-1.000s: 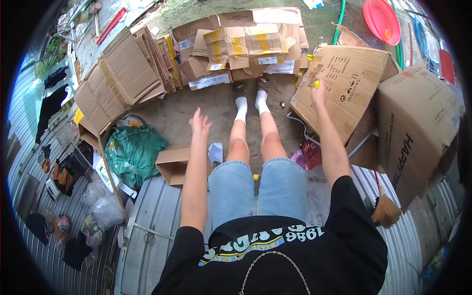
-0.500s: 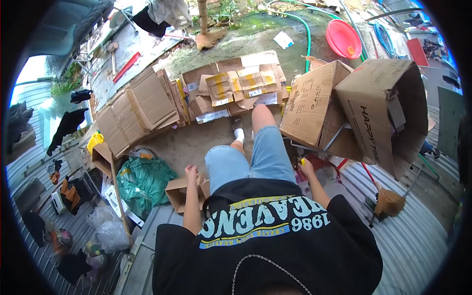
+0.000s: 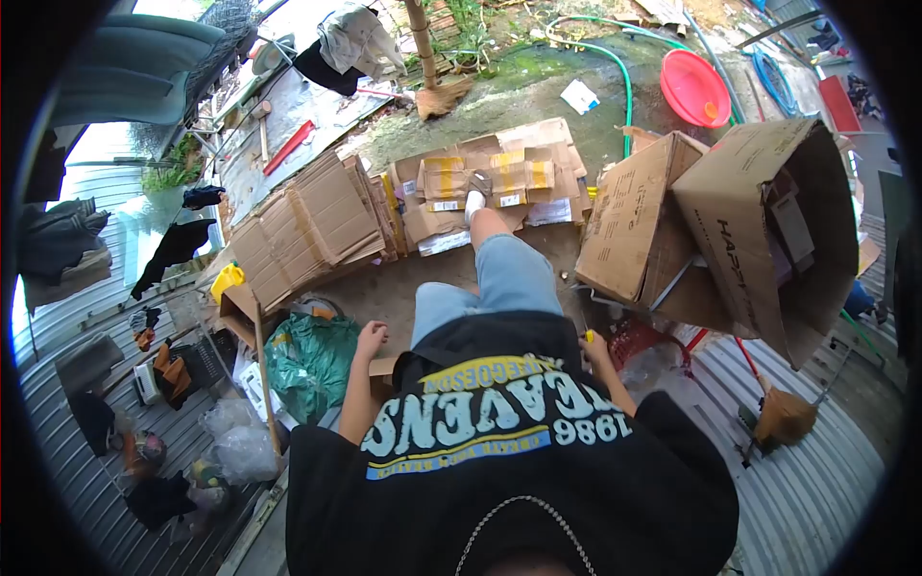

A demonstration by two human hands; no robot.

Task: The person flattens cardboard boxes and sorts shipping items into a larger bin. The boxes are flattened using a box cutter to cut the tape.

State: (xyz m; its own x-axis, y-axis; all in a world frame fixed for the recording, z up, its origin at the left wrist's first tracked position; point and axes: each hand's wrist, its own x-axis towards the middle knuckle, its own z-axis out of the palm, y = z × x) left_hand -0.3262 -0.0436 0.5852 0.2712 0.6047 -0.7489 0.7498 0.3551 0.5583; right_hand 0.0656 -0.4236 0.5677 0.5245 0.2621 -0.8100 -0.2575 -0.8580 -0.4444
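Note:
My right hand [image 3: 595, 348] hangs by my right hip, closed around a small yellow object [image 3: 590, 336] whose kind is too small to tell. My left hand [image 3: 372, 339] is at my left side with loosely curled fingers, and nothing shows in it. A small open cardboard box [image 3: 382, 367] lies partly hidden beside the left forearm. Ahead, one foot in a sandal and white sock [image 3: 474, 200] rests on a pile of flattened cardboard [image 3: 451, 219] with yellow tape. Another stack of folded cardboard [image 3: 305, 228] leans to its left.
Two large cardboard boxes [image 3: 629, 216] stand at the right, one open. A red basket [image 3: 645, 348] sits near my right hand, a broom [image 3: 783, 415] farther right. Left are a green bag [image 3: 307, 360] and a wooden stick [image 3: 264, 379]. A red basin [image 3: 693, 88] and green hose [image 3: 626, 86] lie ahead.
One foot has moved forward from the ground onto the cardboard pile. My left hand has loosened slightly. The right hand still holds the yellow object. The whole view has shifted a little.

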